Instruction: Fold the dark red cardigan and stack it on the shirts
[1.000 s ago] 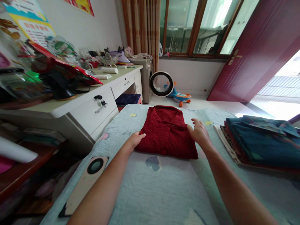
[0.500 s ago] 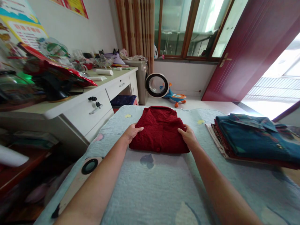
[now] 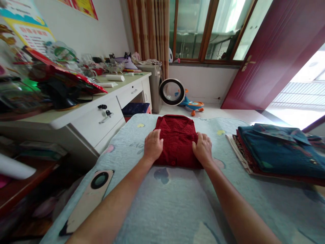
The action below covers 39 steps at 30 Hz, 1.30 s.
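Touching opposite edges of a folded red button-front top (image 3: pixel 178 145), left hand (image 3: pixel 153 145) and right hand (image 3: pixel 203 147). Can't tell either grip, tbh.

Both arms are bare and extended forward over the bed (image 3: pixel 152 206), converging toward its far edge. The left forearm (image 3: pixel 114 203) runs obliquely inward from the side of the bed's left edge; the left wrist (image 3: pixel 149 161) is bent, turning the left hand (image 3: pixel 153 145) to face the far edge. Back of hand upward, fingers together and slightly flexed, thumb on the inner side. The right forearm (image 3: pixel 236 206) mirrors it; the right hand (image 3: pixel 203 147) points toward the same edge, fingers loosely curved, thumb spread inward. Both hands stand about level.
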### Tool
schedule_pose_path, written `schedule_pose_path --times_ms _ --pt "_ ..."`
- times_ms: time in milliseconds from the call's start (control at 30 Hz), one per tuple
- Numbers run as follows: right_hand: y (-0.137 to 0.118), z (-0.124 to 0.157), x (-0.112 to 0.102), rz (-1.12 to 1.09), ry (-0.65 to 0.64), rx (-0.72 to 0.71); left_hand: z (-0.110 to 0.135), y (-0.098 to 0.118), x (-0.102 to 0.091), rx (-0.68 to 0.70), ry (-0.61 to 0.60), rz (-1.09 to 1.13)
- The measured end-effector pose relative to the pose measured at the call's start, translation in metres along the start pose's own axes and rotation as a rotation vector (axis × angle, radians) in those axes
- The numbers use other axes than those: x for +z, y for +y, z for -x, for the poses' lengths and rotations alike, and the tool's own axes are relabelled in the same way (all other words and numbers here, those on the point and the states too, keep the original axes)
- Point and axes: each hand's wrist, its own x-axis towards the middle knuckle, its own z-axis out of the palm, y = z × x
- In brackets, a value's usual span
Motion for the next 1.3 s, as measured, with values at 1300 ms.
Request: schedule_pose_path --times_ms 1300 --pt "-0.030 -0.029 0.030 0.003 -0.297 -0.191 -0.042 0.008 0.041 0.188 -0.408 -0.125"
